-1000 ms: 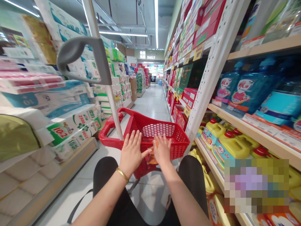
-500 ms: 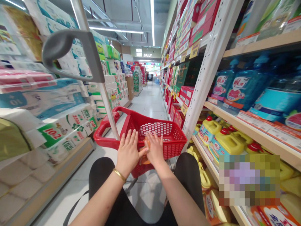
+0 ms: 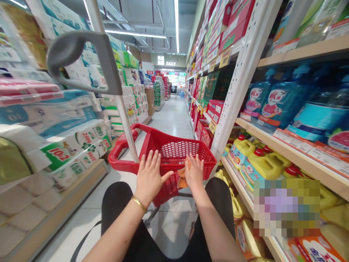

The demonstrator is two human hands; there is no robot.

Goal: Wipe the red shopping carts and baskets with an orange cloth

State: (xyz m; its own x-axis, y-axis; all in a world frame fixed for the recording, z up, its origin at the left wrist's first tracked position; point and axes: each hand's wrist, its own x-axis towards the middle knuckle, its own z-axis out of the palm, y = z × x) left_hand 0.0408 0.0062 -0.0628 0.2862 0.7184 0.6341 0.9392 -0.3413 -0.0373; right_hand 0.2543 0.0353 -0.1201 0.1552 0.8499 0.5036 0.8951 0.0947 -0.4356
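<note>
A red plastic shopping basket (image 3: pixel 200 173) with mesh sides sits on a wheeled cart frame in front of my knees. My left hand (image 3: pixel 151 174), with a gold bangle at the wrist, rests on the near side of the basket, fingers straight and thumb spread, holding nothing. Over the same side, farther right, my right hand (image 3: pixel 193 171) presses an orange cloth (image 3: pixel 182 178) against the rim. Part of the cloth hangs out to the left of that hand; the rest is hidden under the palm and fingers.
A metal pole with a grey loop handle (image 3: pixel 111 82) rises at the left, near the basket's red push bar (image 3: pixel 116 151). Stacked tissue packs (image 3: pixel 79 145) line the left side. On the right, shelves hold blue bottles (image 3: pixel 280 96) and yellow jugs (image 3: pixel 261 165). A tiled aisle (image 3: pixel 170 112) runs ahead.
My right hand has slid right along the basket's near side, taking the orange cloth with it and parting from my left hand. The left hand has stayed in place.
</note>
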